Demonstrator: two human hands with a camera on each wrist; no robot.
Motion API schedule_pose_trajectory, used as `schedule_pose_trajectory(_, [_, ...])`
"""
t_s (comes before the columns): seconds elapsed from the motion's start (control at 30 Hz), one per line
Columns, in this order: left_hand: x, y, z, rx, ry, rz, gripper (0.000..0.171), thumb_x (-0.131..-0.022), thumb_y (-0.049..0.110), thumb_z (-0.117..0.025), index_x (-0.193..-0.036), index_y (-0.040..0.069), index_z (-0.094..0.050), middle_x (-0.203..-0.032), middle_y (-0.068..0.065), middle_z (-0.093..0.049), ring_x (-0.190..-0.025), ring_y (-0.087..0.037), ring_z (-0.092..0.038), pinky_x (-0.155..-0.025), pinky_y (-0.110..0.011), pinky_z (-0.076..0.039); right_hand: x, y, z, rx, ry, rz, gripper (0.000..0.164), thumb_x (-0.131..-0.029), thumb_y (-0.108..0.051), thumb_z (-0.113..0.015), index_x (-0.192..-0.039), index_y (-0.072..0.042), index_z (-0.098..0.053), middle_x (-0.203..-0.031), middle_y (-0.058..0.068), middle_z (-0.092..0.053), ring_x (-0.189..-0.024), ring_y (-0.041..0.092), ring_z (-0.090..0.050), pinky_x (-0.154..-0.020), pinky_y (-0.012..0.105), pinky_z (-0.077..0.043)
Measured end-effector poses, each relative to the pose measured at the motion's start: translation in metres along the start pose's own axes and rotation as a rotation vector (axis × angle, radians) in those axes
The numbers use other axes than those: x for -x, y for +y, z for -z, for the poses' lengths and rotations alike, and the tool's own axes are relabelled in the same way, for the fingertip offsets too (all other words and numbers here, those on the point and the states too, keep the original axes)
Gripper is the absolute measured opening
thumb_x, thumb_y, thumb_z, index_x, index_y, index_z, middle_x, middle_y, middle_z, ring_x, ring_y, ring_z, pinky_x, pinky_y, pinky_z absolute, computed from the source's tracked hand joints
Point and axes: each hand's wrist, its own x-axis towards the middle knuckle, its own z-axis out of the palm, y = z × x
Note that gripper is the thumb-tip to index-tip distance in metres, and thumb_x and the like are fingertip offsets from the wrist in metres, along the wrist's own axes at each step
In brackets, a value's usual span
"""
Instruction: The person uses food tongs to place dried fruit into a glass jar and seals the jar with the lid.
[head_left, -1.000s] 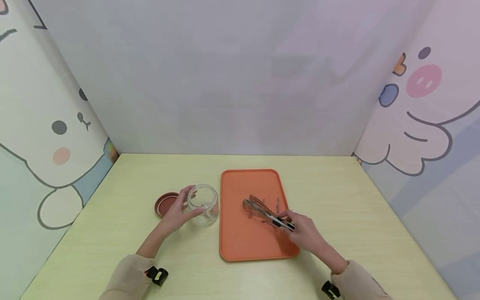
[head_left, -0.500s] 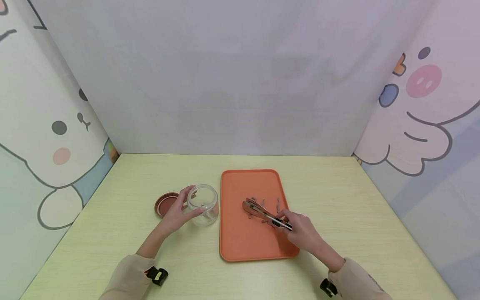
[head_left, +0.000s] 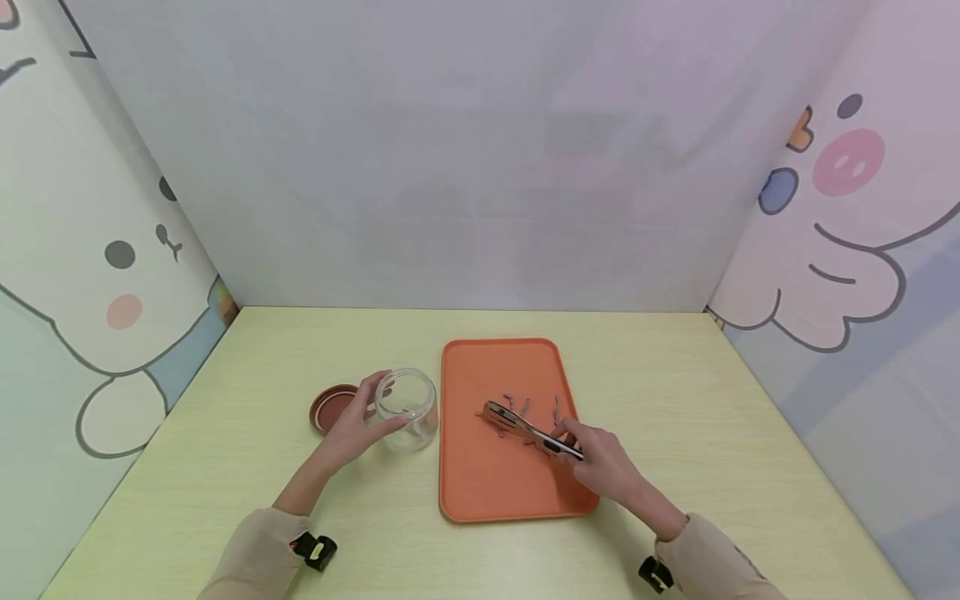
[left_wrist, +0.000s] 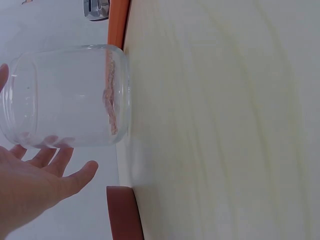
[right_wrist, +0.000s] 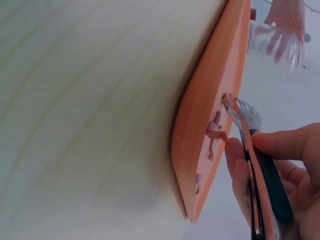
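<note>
My left hand point(head_left: 352, 433) holds a clear, open-topped glass jar point(head_left: 420, 427), thumb on the near side and fingers around the far side. Through its wall in the left wrist view, several reddish-brown dried strips point(left_wrist: 111, 100) show at the bottom. My right hand point(head_left: 606, 465) grips metal food tongs point(head_left: 516, 419) with black grips. Their heads sit low over the orange tray point(head_left: 487, 492), pressed close together near a small strip point(right_wrist: 225, 97). More twisted strips point(right_wrist: 215, 134) lie on the tray beneath and beside the tongs.
A round reddish-brown lid point(head_left: 330, 408) lies on the pale wooden table point(head_left: 645, 375) left of the jar, partly behind my left hand. The tray's raised rim runs just right of the jar. Cartoon-printed sheets point(head_left: 847, 233) and a plain backdrop enclose the table.
The tongs' two heads, spread apart a second ago, have come together low over the tray as my right hand squeezed. My left hand and the jar have stayed in place.
</note>
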Motion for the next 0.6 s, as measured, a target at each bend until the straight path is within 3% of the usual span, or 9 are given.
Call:
schedule_pose_trajectory(0.13, [-0.001,-0.007,0.000,-0.006,0.008,0.004,0.075,-0.078,0.028,-0.068,-0.136,0.013,-0.023,-0.134,-0.014,-0.032,-0.123,-0.029,-0.028,-0.096,-0.051,-0.029,0.001,0.002,-0.001,-0.025,0.002,-0.002,0.026,-0.072,0.005,-0.067,-0.089,-0.013,-0.058,-0.069,-0.004,-0.057,-0.053,0.004,-0.045,-0.042,0.020,-0.034])
schedule_pose_trajectory(0.6, [-0.001,-0.007,0.000,0.007,0.005,0.007,0.075,-0.078,0.027,-0.068,-0.136,0.012,-0.022,-0.134,-0.014,-0.031,-0.124,-0.029,-0.027,-0.096,-0.052,-0.028,-0.003,0.002,0.010,-0.088,0.012,-0.008,0.030,-0.072,0.009,-0.064,-0.093,-0.011,-0.057,-0.073,0.001,-0.058,-0.056,0.007,-0.051,-0.045,0.021,-0.040])
